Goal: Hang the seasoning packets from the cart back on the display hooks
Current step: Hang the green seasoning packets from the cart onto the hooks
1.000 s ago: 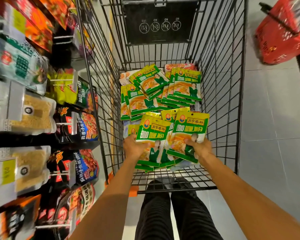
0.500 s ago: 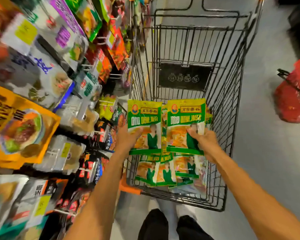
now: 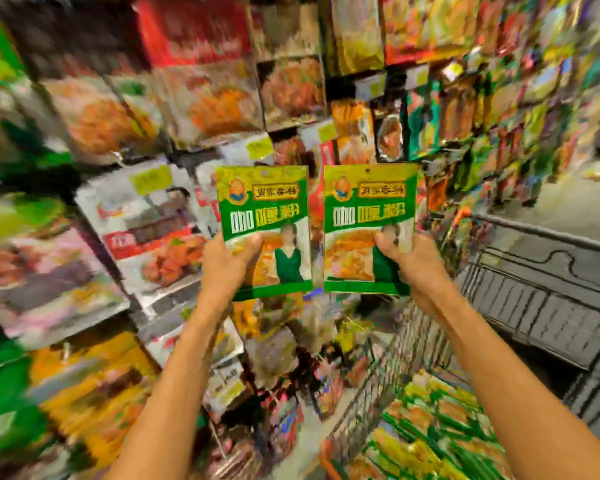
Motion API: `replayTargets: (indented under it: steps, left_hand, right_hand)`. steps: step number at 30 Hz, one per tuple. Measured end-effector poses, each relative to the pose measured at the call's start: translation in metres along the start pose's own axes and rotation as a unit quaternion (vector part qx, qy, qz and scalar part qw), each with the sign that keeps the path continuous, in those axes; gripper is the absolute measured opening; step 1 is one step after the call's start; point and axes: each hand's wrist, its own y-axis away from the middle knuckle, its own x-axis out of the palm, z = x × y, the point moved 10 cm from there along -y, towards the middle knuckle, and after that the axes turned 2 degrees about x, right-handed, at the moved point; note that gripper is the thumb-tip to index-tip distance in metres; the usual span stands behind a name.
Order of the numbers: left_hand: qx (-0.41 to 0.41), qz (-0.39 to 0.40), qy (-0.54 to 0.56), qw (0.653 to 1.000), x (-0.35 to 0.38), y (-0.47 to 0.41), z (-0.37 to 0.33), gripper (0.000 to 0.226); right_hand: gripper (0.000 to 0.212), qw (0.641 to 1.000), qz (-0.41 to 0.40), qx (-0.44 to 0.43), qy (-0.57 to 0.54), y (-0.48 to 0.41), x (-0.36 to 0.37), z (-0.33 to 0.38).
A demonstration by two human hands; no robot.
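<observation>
Left hand (image 3: pixel 229 265): gripping one seasoning packet (image 3: pixel 267 209) sticking up above the thumb; right hand (image 3: pixel 409 265), just beside: gripping a second packet (image 3: pixel 369 209). Probably worth hanging one at a time, lining up each top hole with its hook.

On my feed I see two forearms, the left forearm (image 3: pixel 174 375) and the right forearm (image 3: pixel 499 368), both bare all the way down to the lower edge of the view. The left hand (image 3: pixel 227 263) and right hand (image 3: pixel 414 263) are bare too. Of the fingers (image 3: pixel 248 242) I can make out only the thumbs, and the nails are lost in blur.
</observation>
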Motion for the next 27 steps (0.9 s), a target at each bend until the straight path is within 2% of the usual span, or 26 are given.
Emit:
replayTargets:
  steps: [3, 7, 11, 14, 17, 20, 27]
  left_hand:
    - [0.055, -0.097, -0.026, 0.993, -0.089, -0.005, -0.054, 0.021]
    - [0.109, -0.21, -0.047, 0.97, -0.202, 0.002, -0.111, 0.019]
    - [0.133, -0.285, -0.08, 0.946, -0.297, 0.019, -0.149, 0.014]
    - [0.15, -0.329, -0.089, 0.928, -0.354, 0.036, -0.169, 0.016]
    - [0.162, -0.357, -0.103, 0.914, -0.395, 0.048, -0.183, 0.019]
    - [0.152, -0.359, -0.11, 0.914, -0.42, 0.048, -0.186, 0.018]
    - [0.148, -0.369, -0.103, 0.912, -0.439, 0.031, -0.182, 0.02]
  right_hand:
    - [0.023, 0.996, 0.048, -0.066, -0.028, -0.003, 0.059, 0.074]
    - [0.019, 0.983, 0.133, -0.107, -0.066, 0.0, 0.147, 0.142]
    - [0.016, 0.958, 0.213, -0.167, -0.092, 0.019, 0.23, 0.202]
    - [0.016, 0.937, 0.273, -0.172, -0.136, 0.036, 0.287, 0.229]
    - [0.014, 0.92, 0.325, -0.157, -0.155, 0.049, 0.338, 0.245]
    - [0.006, 0.906, 0.365, -0.128, -0.17, 0.057, 0.378, 0.254]
    - [0.02, 0.901, 0.378, -0.098, -0.186, 0.042, 0.417, 0.271]
